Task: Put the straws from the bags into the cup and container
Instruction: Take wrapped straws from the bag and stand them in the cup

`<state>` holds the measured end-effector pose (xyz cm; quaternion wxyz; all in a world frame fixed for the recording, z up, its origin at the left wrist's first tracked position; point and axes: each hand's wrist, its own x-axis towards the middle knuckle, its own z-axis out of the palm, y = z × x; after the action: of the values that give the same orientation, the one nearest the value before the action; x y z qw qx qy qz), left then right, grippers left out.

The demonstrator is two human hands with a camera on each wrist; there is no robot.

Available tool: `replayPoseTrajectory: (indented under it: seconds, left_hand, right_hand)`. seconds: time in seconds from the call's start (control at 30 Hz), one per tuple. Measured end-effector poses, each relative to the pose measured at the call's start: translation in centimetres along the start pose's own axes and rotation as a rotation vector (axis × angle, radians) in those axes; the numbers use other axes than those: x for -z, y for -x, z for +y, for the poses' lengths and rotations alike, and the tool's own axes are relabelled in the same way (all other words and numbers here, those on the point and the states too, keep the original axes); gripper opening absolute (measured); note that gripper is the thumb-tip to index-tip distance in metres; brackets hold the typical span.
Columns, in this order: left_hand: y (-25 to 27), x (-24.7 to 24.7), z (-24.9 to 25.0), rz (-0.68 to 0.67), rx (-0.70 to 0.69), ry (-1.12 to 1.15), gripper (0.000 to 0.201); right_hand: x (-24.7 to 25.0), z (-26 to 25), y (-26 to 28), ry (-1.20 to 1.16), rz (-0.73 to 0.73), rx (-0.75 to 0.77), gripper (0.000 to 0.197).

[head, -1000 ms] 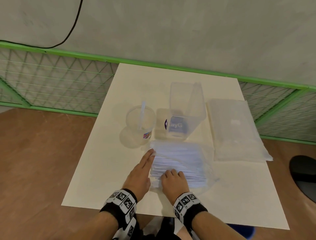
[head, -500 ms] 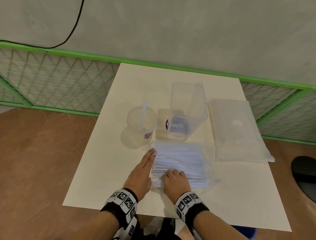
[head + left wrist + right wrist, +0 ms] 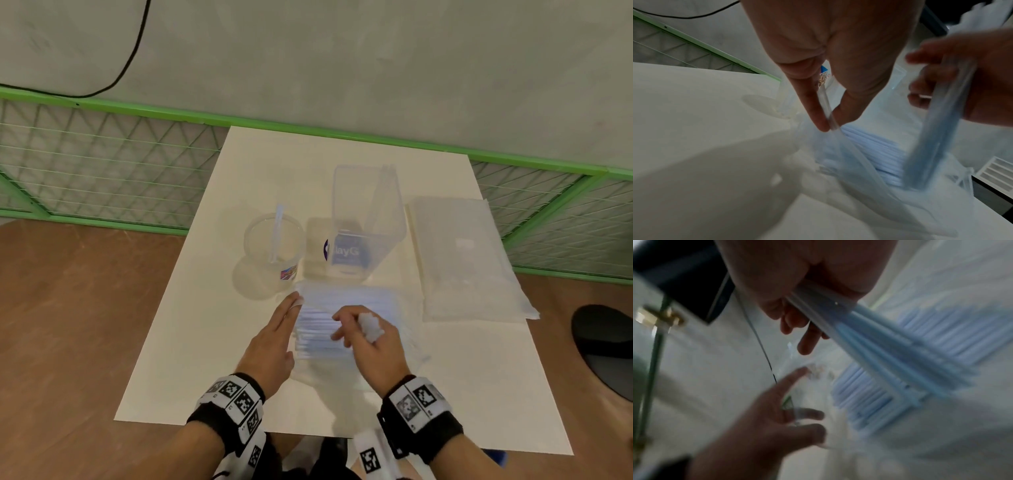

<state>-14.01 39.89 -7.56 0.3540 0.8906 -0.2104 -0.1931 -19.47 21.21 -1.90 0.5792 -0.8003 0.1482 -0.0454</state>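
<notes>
A clear bag of pale blue straws point(image 3: 346, 306) lies on the white table, just in front of the cup and container. My left hand point(image 3: 279, 329) lies along the bag's left edge and pinches its clear open edge point(image 3: 828, 113) between thumb and forefinger. My right hand point(image 3: 366, 337) grips a bundle of several straws point(image 3: 890, 350), lifted above the bag, white ends up. The clear cup point(image 3: 274, 240) holds one straw. To its right stands the tall clear container point(image 3: 366, 219), which looks empty.
A second clear bag point(image 3: 462, 260) lies flat at the table's right side. A green mesh fence point(image 3: 102, 164) runs behind the table point(image 3: 191, 342). A black object point(image 3: 606, 346) sits on the brown floor to the right.
My right hand has risen off the bag with a bundle of straws in its grip. My left hand stays at the bag's left edge.
</notes>
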Motion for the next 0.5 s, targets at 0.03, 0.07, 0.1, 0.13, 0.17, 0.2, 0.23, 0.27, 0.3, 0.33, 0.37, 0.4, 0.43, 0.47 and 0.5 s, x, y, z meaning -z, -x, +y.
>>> replayPoseTrajectory:
  seconds: [0.03, 0.07, 0.1, 0.13, 0.17, 0.2, 0.23, 0.27, 0.3, 0.33, 0.37, 0.4, 0.43, 0.47, 0.5]
  left_hand:
    - [-0.1, 0.1, -0.1, 0.002, -0.005, 0.006, 0.099]
    - [-0.1, 0.2, -0.2, 0.002, -0.012, 0.013, 0.099]
    - [-0.2, 0.3, -0.2, -0.002, -0.022, 0.015, 0.100]
    - [-0.2, 0.4, -0.2, -0.007, -0.031, 0.007, 0.100]
    - [-0.2, 0.5, -0.2, -0.014, -0.036, -0.004, 0.100]
    - [-0.2, 0.6, -0.1, -0.022, -0.037, -0.014, 0.100]
    - [-0.3, 0.6, -0.1, -0.028, -0.036, -0.018, 0.100]
    - [-0.3, 0.6, -0.1, -0.033, -0.033, -0.016, 0.100]
    - [-0.3, 0.5, -0.1, -0.037, -0.029, -0.015, 0.100]
    - [-0.4, 0.4, -0.1, -0.039, -0.023, -0.014, 0.100]
    - [-0.4, 0.3, -0.1, -0.040, -0.017, -0.014, 0.099]
    - [-0.4, 0.3, -0.1, -0.038, -0.015, -0.014, 0.100]
    - [-0.5, 0.2, -0.1, -0.036, -0.013, -0.016, 0.100]
    - [-0.5, 0.2, -0.1, -0.036, -0.011, -0.018, 0.100]
    - [-0.5, 0.2, -0.1, -0.036, -0.008, -0.017, 0.101]
  right_hand:
    - [0.1, -0.2, 0.1, -0.063, 0.019, -0.029, 0.019]
    - [0.1, 0.0, 0.2, -0.067, 0.015, -0.056, 0.020]
    - [0.2, 0.3, 0.2, -0.020, -0.004, -0.077, 0.021]
    - [0.2, 0.8, 0.3, 0.048, -0.022, -0.092, 0.021]
    - [0.4, 1.4, 0.3, 0.104, -0.030, -0.100, 0.022]
    - [0.6, 1.9, 0.2, 0.133, -0.033, -0.119, 0.025]
    - [0.8, 2.2, 0.1, 0.138, -0.045, -0.148, 0.029]
    - [1.1, 2.3, 0.1, 0.139, -0.065, -0.180, 0.034]
    - [1.3, 2.3, -0.1, 0.144, -0.083, -0.203, 0.038]
    - [1.6, 2.0, -0.4, 0.160, -0.094, -0.212, 0.041]
    - [1.9, 1.4, -0.7, 0.186, -0.099, -0.209, 0.043]
    - [2.3, 0.5, -1.1, 0.220, -0.104, -0.192, 0.041]
    - [2.7, -0.8, -1.7, 0.253, -0.110, -0.162, 0.037]
    - [3.1, -2.6, -2.3, 0.270, -0.107, -0.129, 0.031]
    - [3.5, -4.6, -3.1, 0.259, -0.092, -0.099, 0.025]
